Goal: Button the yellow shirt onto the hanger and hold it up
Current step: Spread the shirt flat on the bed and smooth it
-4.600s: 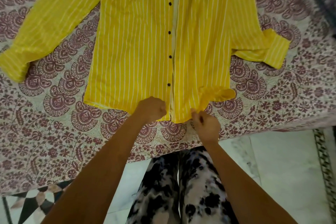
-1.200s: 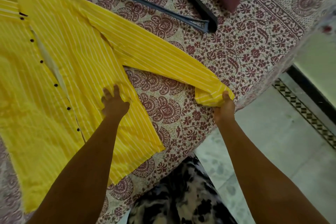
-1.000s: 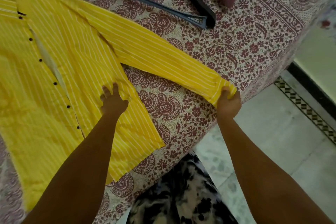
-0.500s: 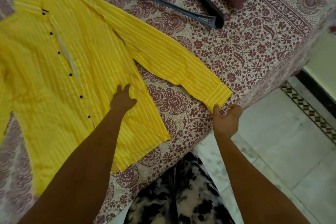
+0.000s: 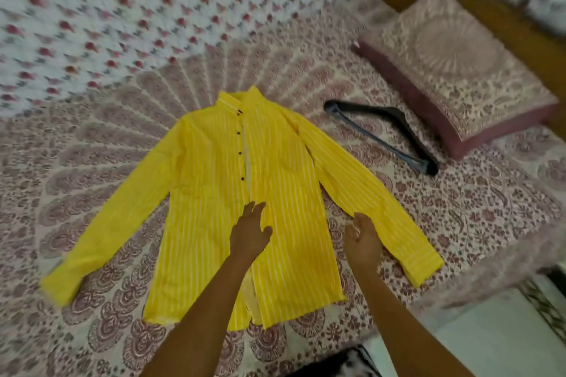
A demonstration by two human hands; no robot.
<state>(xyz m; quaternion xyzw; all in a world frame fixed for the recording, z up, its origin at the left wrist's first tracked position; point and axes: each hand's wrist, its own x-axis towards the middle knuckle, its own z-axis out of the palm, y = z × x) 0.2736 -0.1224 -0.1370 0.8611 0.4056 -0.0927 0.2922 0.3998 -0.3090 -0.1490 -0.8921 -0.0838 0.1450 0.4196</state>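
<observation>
**On the bed: shirt laid flat, hanger lying apart**

On the patterned bedspread (image 5: 459, 211) the yellow shirt (image 5: 214, 193) lies spread face up, collar pointing away from the person, both sleeves angled out and down. Its front edges meet along the placket, where a row of dark buttons (image 5: 239, 153) runs down the upper half — whether they are fastened I cannot tell.

The left hand (image 5: 249, 234) is over the shirt's middle, palm down, fingers extended and slightly spread, gripping nothing. The right hand (image 5: 363, 240) is at the inner edge of the right-side sleeve, fingers loosely curled; whether they pinch the cloth cannot be told.

The black hanger (image 5: 382, 135) lies on the bedspread to the right of the shirt, not touching it, between the shirt and a maroon-edged cushion (image 5: 456, 70).
</observation>
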